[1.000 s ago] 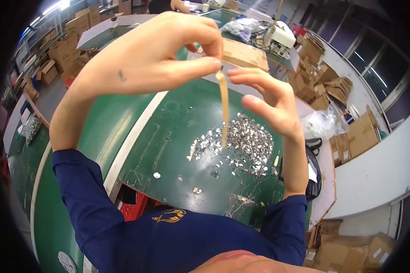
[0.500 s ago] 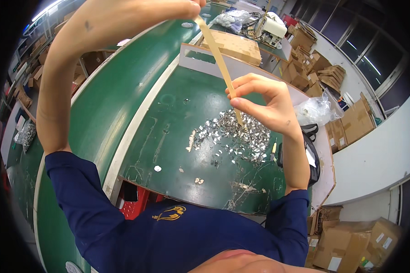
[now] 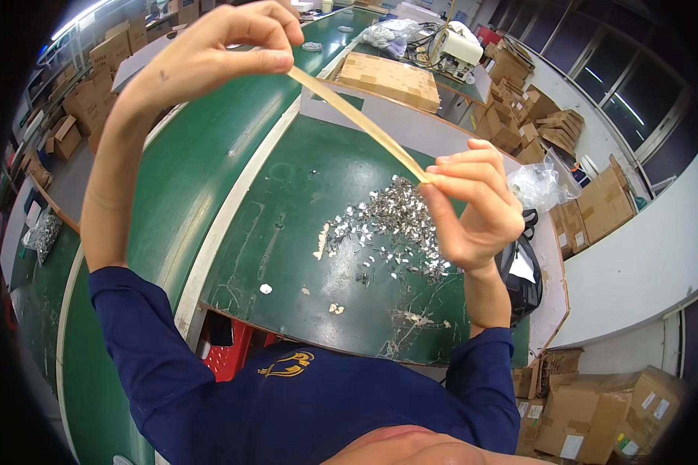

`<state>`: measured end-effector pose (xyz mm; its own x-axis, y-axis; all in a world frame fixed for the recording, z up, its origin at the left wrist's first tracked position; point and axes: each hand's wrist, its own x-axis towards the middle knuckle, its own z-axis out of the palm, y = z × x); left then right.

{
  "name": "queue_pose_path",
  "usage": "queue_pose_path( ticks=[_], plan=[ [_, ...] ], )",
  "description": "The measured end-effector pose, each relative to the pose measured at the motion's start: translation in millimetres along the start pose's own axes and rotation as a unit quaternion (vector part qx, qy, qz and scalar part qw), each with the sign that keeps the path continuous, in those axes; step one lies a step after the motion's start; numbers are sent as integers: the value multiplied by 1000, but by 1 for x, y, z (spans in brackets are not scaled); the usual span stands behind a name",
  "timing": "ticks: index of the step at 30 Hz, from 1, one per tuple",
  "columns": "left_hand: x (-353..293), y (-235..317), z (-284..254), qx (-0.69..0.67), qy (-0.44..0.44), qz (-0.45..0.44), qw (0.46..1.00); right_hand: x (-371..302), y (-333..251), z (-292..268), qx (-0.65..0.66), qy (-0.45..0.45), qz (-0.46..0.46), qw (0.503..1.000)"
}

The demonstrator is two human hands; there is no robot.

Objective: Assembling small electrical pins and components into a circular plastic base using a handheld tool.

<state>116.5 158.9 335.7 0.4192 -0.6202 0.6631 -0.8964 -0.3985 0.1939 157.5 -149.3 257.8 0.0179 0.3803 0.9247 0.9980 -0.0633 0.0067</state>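
Observation:
A strip of tan tape (image 3: 357,118) is stretched slantwise between my two hands, above the green work table. My left hand (image 3: 244,48), raised at the upper left, pinches its upper end between thumb and fingers. The lower end is pinched between the thumb and fingertips of my right hand (image 3: 473,203). Beyond and below the right hand, a heap of small silvery and white metal pieces (image 3: 399,225) lies spread on the table top (image 3: 287,256). Part of the heap is hidden behind that hand.
A flat cardboard box (image 3: 388,80) lies behind the low grey partition (image 3: 461,139). By my right forearm stand a black bag (image 3: 526,283) and clear plastic bags (image 3: 539,186). A long green conveyor belt (image 3: 186,186) runs along the left. Cartons (image 3: 589,411) are stacked at lower right.
My left hand has come lower and to the left. The right hand has moved right and slightly down, now pinching the strip's lower end, so the strip lies at a flatter slant.

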Motion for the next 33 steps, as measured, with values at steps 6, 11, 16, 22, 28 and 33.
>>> queue_pose_path(
  ticks=[6,11,16,22,28,33],
  plan=[
    [-17,-32,2,89,17,-122,988,-7,-16,-1,-92,7,-12,996],
    [-58,-82,-21,284,174,-225,916,-25,-17,-32,-66,12,43,997],
    [-34,-29,46,67,141,-341,927,-38,-4,-21,265,20,308,914],
    [3,20,151,-431,193,-233,850,-57,0,-6,396,44,324,858],
    [9,36,198,-394,269,-184,859,-65,-15,9,453,85,345,818],
    [11,43,198,-416,283,-246,828,-73,-11,5,244,45,304,920]
  ],
)
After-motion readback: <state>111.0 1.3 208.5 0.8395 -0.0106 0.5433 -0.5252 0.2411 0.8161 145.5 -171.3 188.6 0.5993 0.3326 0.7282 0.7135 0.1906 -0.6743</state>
